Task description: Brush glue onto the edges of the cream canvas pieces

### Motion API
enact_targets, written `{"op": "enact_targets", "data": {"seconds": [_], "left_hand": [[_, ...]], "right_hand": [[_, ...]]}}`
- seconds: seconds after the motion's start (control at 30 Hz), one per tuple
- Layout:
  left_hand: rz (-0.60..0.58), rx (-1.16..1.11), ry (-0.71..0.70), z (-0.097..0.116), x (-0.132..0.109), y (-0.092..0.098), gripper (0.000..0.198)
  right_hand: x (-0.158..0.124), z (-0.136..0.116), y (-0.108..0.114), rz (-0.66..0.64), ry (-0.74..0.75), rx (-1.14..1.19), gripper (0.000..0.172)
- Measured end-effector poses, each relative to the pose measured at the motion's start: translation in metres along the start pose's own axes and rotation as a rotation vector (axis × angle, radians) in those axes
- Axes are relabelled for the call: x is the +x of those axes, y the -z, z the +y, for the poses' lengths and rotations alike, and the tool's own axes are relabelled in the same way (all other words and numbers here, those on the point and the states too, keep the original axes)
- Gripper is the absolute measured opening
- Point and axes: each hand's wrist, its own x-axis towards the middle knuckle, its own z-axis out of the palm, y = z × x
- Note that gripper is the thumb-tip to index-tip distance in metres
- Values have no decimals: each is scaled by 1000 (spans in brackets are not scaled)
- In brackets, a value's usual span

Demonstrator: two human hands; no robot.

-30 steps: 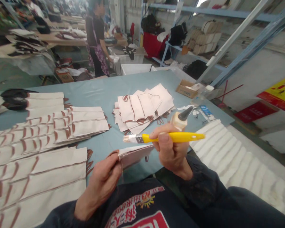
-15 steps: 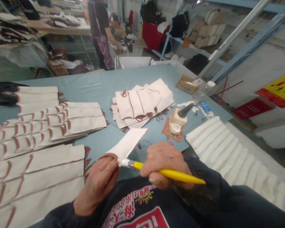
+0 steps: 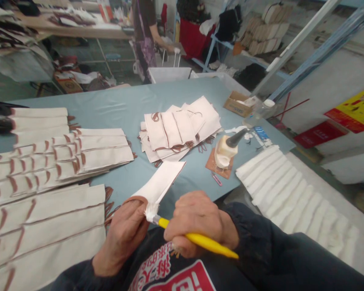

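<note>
My left hand (image 3: 123, 232) is closed on the brown-trimmed end of a white fabric piece (image 3: 162, 182), which slants away over the table. Closed around a yellow-handled brush (image 3: 210, 244), my right hand (image 3: 198, 222) holds its white bristles against the edge of the piece, close to my left fingertips. Past my right hand stands a cream glue container (image 3: 226, 151) with a dark nozzle, on a brown square pad (image 3: 214, 163). A small pink cutter (image 3: 216, 179) lies beside the pad. Similar white pieces with brown trim form a pile (image 3: 176, 129) in the middle of the table.
Rows of white brown-trimmed pieces (image 3: 63, 210) cover the left side. Folded white padding (image 3: 291, 194) lies at the right. A small cardboard box (image 3: 238, 104) and a clear jar (image 3: 265, 111) stand at the back right corner. Beyond the table, another person (image 3: 145, 36) stands near a white bin (image 3: 170, 75).
My right hand and the brush have moved left and slightly down, and the brush handle tilts more steeply. My left hand still grips the fabric piece. The view has shifted slightly.
</note>
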Motion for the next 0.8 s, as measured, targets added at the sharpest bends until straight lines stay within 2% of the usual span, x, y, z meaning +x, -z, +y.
{"op": "enact_targets", "data": {"seconds": [0.07, 0.17, 0.23, 0.27, 0.37, 0.53, 0.67, 0.8], "left_hand": [[6, 0, 6, 0, -1, -1, 18], [12, 24, 16, 0, -4, -3, 18], [17, 45, 22, 0, -6, -5, 19], [18, 49, 26, 0, -6, -6, 20], [27, 37, 39, 1, -6, -8, 19], [22, -19, 61, 3, -4, -10, 20], [38, -48, 65, 5, -1, -10, 22], [60, -75, 85, 6, -1, -9, 24]], "right_hand": [[-1, -2, 0, 75, -214, 31, 35], [1, 3, 2, 261, -675, 215, 37], [3, 11, 3, 340, -880, 366, 43], [2, 16, 4, 331, -940, 403, 46], [0, 28, 6, 289, -1027, 405, 50], [4, 25, 13, 365, -1004, 367, 50], [1, 24, 9, 265, -998, 398, 49], [-12, 38, 12, 191, -1028, 305, 51]]}}
